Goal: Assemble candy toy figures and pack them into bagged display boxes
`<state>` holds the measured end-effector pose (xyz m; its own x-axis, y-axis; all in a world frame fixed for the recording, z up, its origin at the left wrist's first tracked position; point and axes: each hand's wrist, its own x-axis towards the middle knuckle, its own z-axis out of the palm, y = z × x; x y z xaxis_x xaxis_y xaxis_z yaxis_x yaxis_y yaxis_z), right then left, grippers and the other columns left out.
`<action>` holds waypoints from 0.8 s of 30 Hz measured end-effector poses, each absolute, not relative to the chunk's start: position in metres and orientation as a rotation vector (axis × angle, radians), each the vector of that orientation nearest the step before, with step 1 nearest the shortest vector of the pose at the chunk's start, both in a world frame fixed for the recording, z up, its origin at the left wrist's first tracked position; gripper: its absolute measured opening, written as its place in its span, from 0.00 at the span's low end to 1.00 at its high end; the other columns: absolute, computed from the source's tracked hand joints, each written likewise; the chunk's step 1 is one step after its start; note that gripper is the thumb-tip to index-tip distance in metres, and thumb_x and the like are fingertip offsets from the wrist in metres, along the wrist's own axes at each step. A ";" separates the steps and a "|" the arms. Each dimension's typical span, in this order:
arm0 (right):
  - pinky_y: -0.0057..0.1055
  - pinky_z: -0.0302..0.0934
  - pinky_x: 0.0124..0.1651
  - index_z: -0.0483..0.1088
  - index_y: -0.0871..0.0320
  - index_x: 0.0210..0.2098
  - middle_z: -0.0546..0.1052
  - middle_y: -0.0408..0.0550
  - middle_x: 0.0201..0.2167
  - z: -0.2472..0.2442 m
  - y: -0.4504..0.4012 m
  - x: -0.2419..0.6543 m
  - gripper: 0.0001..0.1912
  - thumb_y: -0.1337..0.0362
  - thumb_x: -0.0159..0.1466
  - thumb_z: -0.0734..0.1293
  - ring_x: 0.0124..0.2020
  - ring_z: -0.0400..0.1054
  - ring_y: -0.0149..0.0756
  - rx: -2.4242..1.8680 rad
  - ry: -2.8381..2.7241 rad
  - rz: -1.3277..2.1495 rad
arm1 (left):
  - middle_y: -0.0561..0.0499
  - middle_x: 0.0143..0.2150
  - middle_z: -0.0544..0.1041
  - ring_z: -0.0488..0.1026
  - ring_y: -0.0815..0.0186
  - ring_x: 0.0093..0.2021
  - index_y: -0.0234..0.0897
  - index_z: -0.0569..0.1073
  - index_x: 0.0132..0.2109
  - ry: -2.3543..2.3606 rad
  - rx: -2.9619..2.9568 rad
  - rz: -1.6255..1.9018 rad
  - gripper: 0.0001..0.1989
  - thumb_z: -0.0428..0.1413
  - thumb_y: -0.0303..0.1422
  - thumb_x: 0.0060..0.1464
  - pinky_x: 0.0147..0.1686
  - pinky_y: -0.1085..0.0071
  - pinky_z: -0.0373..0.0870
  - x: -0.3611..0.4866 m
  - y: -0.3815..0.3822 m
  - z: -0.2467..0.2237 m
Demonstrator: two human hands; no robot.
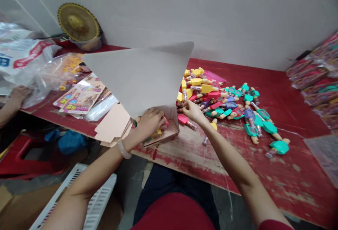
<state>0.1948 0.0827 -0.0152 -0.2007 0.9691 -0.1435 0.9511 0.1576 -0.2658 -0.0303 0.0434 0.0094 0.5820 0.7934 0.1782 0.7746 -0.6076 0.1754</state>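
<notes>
One cardboard box (171, 128), its tall grey flap (137, 78) standing open, sits at the near edge of the red-painted table (293, 177), with a yellow toy (157, 134) showing inside. The left hand (150, 122) is at the box's mouth, its fingers (158, 121) curled together and pressed inward. The right hand (191, 112) is just beside the box's right wall, its fingertips (184, 106) bunched in a pinch (what they pinch, I cannot tell). One pale bangle (124, 149) circles the left wrist. Beyond lies a heap of dozens of yellow, teal and pink toys (207, 88). At far left, a co-worker's hand (19, 94) rests on one plastic bag (39, 89).
</notes>
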 end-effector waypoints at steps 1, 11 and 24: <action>0.31 0.65 0.45 0.65 0.64 0.57 0.75 0.59 0.51 -0.024 0.084 0.198 0.19 0.63 0.71 0.56 0.49 0.72 0.43 -2.058 -2.284 0.396 | 0.42 0.41 0.77 0.71 0.52 0.47 0.36 0.75 0.40 1.367 2.730 0.351 0.10 0.50 0.33 0.64 0.51 0.55 0.66 -0.030 0.045 0.008; 0.35 0.65 0.42 0.71 0.67 0.47 0.73 0.70 0.50 -0.078 0.078 0.204 0.17 0.62 0.61 0.68 0.46 0.74 0.52 -2.240 -2.242 0.555 | 0.44 0.46 0.79 0.74 0.56 0.48 0.37 0.75 0.50 1.445 2.609 0.551 0.13 0.49 0.37 0.66 0.52 0.58 0.67 -0.036 0.040 -0.008; 0.33 0.61 0.50 0.75 0.61 0.39 0.77 0.55 0.40 0.007 0.058 0.184 0.09 0.73 0.60 0.66 0.46 0.69 0.43 -1.366 -2.473 0.434 | 0.42 0.64 0.65 0.69 0.57 0.59 0.42 0.58 0.69 1.277 2.511 0.660 0.31 0.55 0.38 0.61 0.56 0.63 0.68 -0.024 0.032 0.028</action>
<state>0.1843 0.0580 0.0074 -0.5126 0.8528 0.0997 0.7680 0.5074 -0.3908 -0.0239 0.0316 0.0280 0.5139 0.8103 0.2817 0.6983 -0.5858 0.4113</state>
